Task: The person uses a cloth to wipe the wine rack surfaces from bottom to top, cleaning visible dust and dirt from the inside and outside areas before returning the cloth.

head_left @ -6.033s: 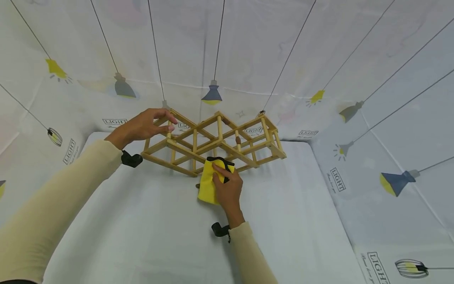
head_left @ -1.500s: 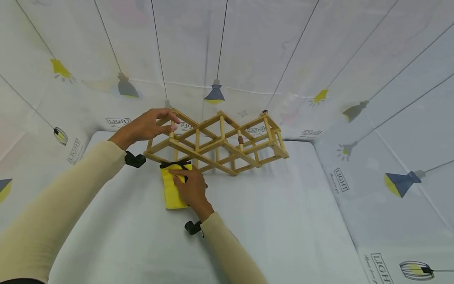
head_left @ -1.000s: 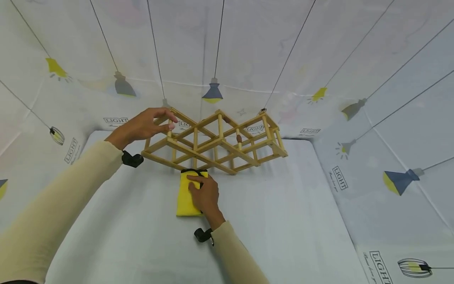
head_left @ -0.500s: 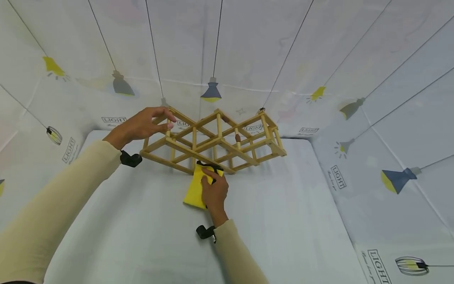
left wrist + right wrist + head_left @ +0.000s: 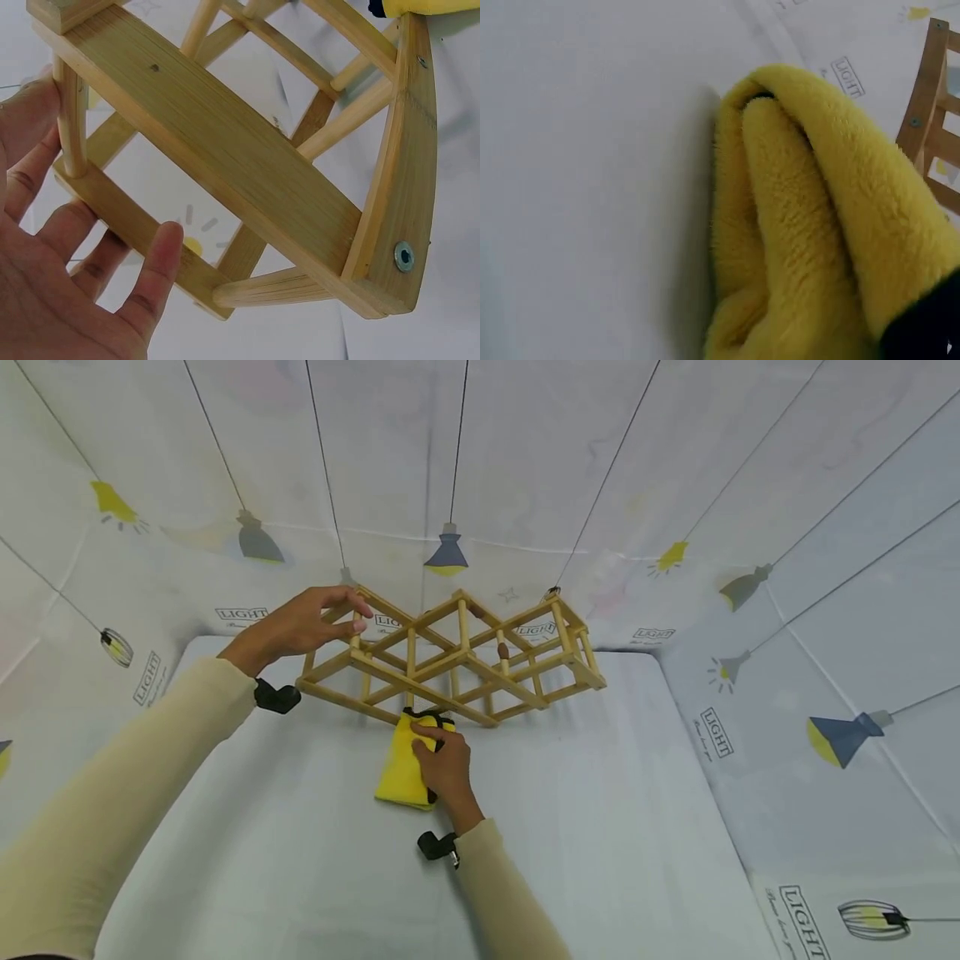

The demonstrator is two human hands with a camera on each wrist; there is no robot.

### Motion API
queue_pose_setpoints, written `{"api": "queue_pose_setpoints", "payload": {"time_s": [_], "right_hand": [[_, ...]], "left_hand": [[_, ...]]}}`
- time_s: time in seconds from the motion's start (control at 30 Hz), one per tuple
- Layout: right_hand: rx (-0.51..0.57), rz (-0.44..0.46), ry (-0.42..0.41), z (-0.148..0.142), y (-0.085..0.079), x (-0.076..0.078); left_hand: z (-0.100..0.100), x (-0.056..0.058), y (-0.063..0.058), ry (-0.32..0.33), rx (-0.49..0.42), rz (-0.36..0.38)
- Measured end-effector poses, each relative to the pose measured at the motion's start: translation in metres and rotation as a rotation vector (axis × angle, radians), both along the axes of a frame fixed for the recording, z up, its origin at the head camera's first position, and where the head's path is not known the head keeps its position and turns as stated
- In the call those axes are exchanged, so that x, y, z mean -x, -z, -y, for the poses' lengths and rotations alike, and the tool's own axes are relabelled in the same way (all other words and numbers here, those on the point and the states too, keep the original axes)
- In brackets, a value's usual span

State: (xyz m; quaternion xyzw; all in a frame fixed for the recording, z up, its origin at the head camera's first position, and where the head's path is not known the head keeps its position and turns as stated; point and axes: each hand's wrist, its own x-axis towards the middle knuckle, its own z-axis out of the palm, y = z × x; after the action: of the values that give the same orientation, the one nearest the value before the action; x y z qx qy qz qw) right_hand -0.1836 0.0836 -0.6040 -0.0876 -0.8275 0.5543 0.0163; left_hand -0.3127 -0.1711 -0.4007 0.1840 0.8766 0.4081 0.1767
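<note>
The left hand (image 5: pixel 300 625) grips the top corner of the wooden lattice rack (image 5: pixel 457 664). The right hand (image 5: pixel 444 767) presses a folded yellow cloth (image 5: pixel 401 764) flat-fingered against the rack's lower rail just ahead of it.

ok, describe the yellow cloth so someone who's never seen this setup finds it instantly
Start at the wooden lattice rack standing on the white table, its left end held by the left hand. At the foot of its near bottom rail lies the yellow cloth, pressed under the right hand. It is the only bright, fluffy item, with black trim.
</note>
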Motion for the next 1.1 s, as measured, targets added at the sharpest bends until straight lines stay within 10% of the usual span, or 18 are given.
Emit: {"api": "queue_pose_setpoints", "payload": {"time_s": [0.23, 0.47, 0.67, 0.87, 1.1], "right_hand": [[-0.032, -0.094, -0.159, -0.007, -0.022, -0.011], [0.105, -0.408, -0.239, -0.037, -0.094, -0.016], [0.142, -0.494, -0.126, -0.106, -0.163, 0.01], [0.162, -0.415, 0.08, -0.186, -0.194, 0.04], [0.08, -0.154, 0.035, -0.23, -0.179, 0.057]], "left_hand": [[0.002, -0.001, 0.0, -0.001, 0.012, -0.003], [0.001, 0.001, -0.001, 0.001, -0.005, -0.01], [0.002, 0.0, 0.002, -0.007, -0.005, 0.011], [0.001, 0.001, 0.003, 0.003, -0.024, 0.013], [0.001, 0.004, 0.005, 0.0, -0.013, 0.016]]}}
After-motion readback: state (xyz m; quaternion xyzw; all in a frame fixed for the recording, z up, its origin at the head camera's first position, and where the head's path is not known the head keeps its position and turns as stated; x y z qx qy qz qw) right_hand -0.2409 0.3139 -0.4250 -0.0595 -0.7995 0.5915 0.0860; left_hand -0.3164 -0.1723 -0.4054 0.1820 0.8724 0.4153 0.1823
